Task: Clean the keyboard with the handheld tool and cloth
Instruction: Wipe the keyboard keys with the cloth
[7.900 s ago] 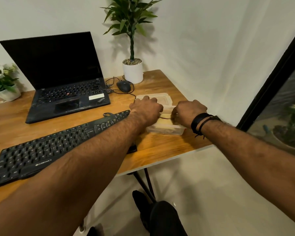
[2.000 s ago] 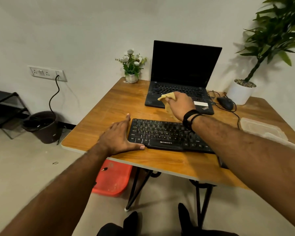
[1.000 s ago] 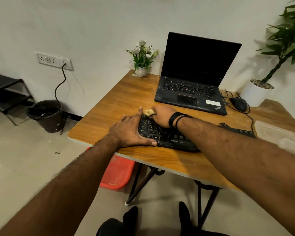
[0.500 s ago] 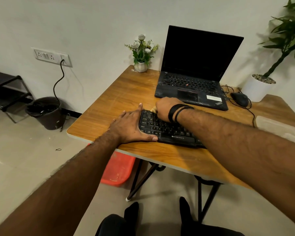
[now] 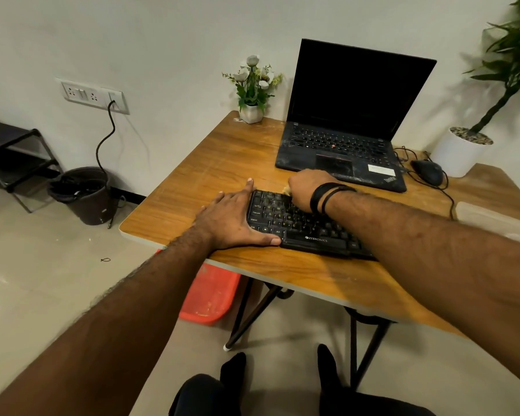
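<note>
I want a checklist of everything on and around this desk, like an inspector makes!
Surface: wooden table, scuffed.
Job's things: black keyboard near front edge; yellow cloth, mostly hidden under the right hand; handheld tool: nothing seen.
Clutter: laptop, mouse, flower pot, plant pot, plastic container.
Hands: left hand flat against keyboard's left end; right hand grips cloth on keys.
Cables: mouse cable; wall cable.
Surroundings: bin, red tub, shelf.

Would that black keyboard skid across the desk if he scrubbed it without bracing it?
Probably. The flat black plastic keyboard looks light and lies on a smooth wooden tabletop. His left hand presses its end, suggesting it shifts. It seems stiff, not floppy.
</note>
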